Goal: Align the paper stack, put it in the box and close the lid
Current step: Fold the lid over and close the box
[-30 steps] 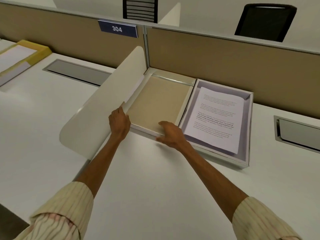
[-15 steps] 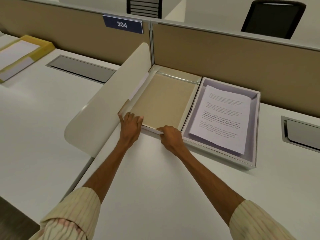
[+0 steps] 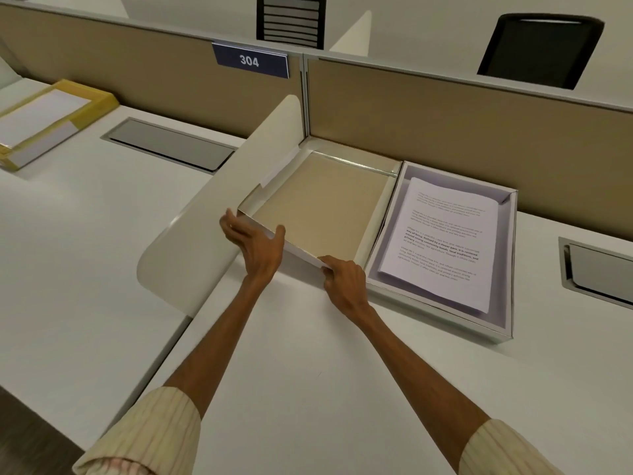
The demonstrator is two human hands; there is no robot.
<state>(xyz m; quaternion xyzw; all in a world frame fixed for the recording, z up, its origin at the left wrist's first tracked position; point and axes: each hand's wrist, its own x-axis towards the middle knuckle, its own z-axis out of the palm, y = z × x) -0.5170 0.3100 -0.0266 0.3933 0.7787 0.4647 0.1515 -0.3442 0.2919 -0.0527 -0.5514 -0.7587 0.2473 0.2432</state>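
Count on your desk [image 3: 308,371]: one box [image 3: 496,323], one lid [image 3: 322,207], one paper stack [image 3: 442,241]. The box sits open to the right, its grey-white walls standing, with the paper stack lying flat inside it, printed side up; the top sheet sits slightly askew to the walls. The lid lies inside-up just beside the box on its left, brown cardboard interior showing, its near edge raised off the desk.

Both of your hands are on that lid. Your left hand [image 3: 255,246] grips the near-left corner, thumb over the rim and fingers spread beneath. Your right hand [image 3: 344,279] pinches the near edge close to its right end, fingers curled under the rim (the fingertips themselves are hidden). Neither hand touches the box or the paper.

Other items noted: one curved white divider [image 3: 205,221] standing just left of the lid; one blue sign reading "304" [image 3: 250,60] on the partition; two recessed grey panels, one at left [image 3: 171,145] and one at right [image 3: 599,269]; one yellow tray with white paper [image 3: 48,121] on the neighbouring desk; two dark chairs beyond the partition [image 3: 537,49].
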